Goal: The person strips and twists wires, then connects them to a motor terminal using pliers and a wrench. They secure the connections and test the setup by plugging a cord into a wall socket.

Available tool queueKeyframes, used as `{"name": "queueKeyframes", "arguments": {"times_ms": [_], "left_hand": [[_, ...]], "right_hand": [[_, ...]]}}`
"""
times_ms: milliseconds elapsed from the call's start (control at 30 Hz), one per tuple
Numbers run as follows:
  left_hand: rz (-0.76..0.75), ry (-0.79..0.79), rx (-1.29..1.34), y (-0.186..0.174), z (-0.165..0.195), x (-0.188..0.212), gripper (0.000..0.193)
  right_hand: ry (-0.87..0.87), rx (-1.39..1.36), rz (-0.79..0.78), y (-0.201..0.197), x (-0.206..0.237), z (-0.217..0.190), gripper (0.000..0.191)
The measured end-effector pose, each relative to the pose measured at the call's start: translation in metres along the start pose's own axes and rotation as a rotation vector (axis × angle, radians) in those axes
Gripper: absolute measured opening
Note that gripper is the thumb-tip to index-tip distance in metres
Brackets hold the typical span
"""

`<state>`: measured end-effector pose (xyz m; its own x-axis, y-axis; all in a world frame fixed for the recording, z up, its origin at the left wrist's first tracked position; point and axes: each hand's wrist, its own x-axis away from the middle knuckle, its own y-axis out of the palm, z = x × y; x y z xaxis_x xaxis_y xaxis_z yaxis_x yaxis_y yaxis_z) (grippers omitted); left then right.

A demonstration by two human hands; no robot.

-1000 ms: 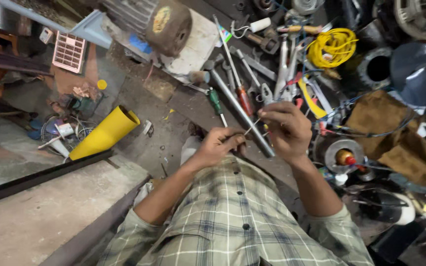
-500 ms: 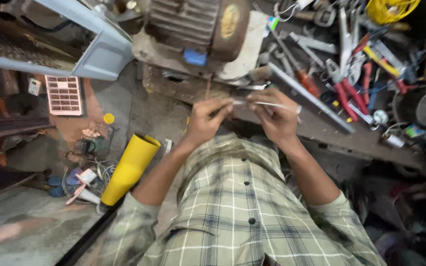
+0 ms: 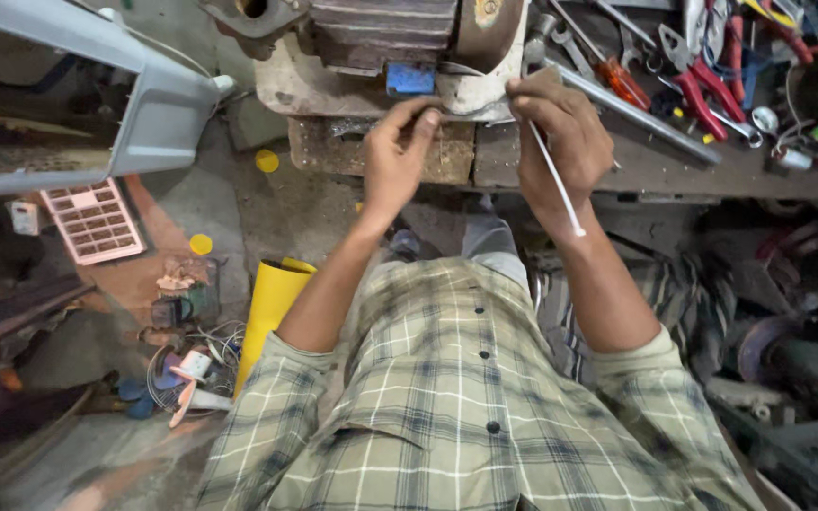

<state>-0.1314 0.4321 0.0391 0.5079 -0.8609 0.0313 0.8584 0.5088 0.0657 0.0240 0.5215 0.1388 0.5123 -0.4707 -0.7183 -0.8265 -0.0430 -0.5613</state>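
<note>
A thin white cable tie, smooth, narrow and slightly bowed, is pinched at its upper end between the thumb and fingers of the right hand; its free tail hangs down across the wrist. The left hand is held just beside it, fingertips pressed together at a fine strand that cannot be made out clearly. Both hands are held over the edge of the worn wooden bench, before a ribbed grey metal motor housing. A smooth yellow tube lies on the floor below.
</note>
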Motion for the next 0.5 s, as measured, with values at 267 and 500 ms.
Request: {"name": "queueKeyframes", "arguments": {"times_ms": [267,500], "left_hand": [[-0.032,-0.011,0.035,-0.018,-0.016,-0.013,0.026],[-0.051,0.029,0.161,-0.019,-0.024,-0.017,0.024]], "right_hand": [[-0.136,0.089,0.052,0.012,-0.008,0.006,0.024],[-0.105,0.060,-0.009,0.019,-0.010,0.012,0.021]]}}
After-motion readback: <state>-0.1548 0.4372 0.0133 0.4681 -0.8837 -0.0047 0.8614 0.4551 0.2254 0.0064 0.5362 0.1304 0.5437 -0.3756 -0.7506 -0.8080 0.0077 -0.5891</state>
